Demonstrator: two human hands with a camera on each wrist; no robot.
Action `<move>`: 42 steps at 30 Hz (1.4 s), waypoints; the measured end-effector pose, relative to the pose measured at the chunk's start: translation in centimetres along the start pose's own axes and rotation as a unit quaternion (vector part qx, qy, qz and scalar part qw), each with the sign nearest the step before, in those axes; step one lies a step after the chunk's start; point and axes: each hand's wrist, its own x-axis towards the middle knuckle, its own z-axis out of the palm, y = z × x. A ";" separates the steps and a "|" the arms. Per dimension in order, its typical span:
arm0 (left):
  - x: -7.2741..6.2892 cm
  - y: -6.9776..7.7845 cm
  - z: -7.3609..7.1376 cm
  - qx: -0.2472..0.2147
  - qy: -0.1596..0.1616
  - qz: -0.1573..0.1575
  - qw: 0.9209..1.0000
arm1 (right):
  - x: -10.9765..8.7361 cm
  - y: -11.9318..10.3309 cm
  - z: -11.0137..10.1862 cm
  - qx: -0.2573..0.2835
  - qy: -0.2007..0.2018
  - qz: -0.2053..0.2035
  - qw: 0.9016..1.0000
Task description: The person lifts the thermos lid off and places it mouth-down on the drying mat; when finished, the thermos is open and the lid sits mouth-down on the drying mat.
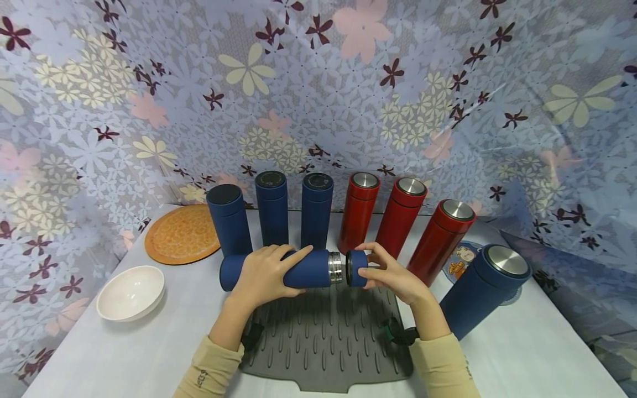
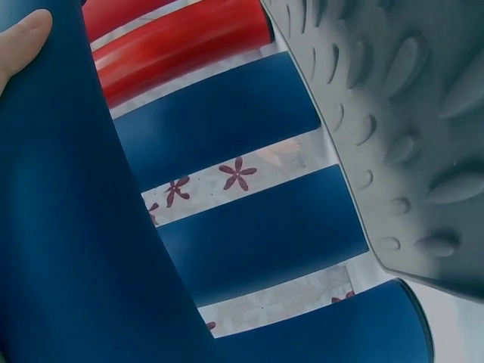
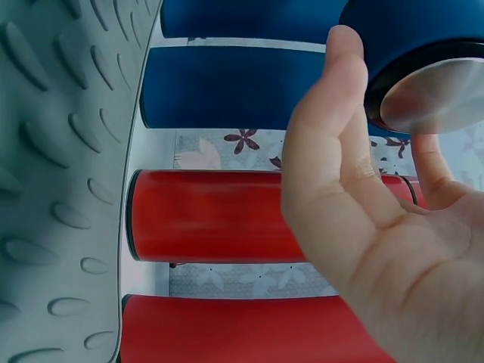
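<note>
A blue thermos flask (image 1: 311,270) is held sideways above the grey mat, its bare steel neck (image 1: 335,267) facing right. My left hand (image 1: 266,271) grips it round the body, fingers over the top and thumb on the near side. In the left wrist view the flask (image 2: 76,204) fills the left side, with one fingertip (image 2: 26,41) on it. Just right of the neck, a small gap away, my right hand (image 1: 393,273) pinches the blue lid (image 1: 356,268) between fingers and thumb. The right wrist view shows the lid's silver end (image 3: 435,98).
Behind the hands stand blue flasks (image 1: 229,218) and red flasks (image 1: 359,213) in a row. A larger blue flask (image 1: 480,293) stands right, near a cartoon coaster (image 1: 460,257). Left are a white bowl (image 1: 130,293) and a pizza-patterned round board (image 1: 181,235). The ribbed mat (image 1: 323,348) lies below.
</note>
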 end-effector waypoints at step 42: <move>-2.0 -4.3 -4.1 -0.214 -0.024 -0.254 0.943 | 0.2 0.2 0.1 -0.027 0.000 0.011 1.000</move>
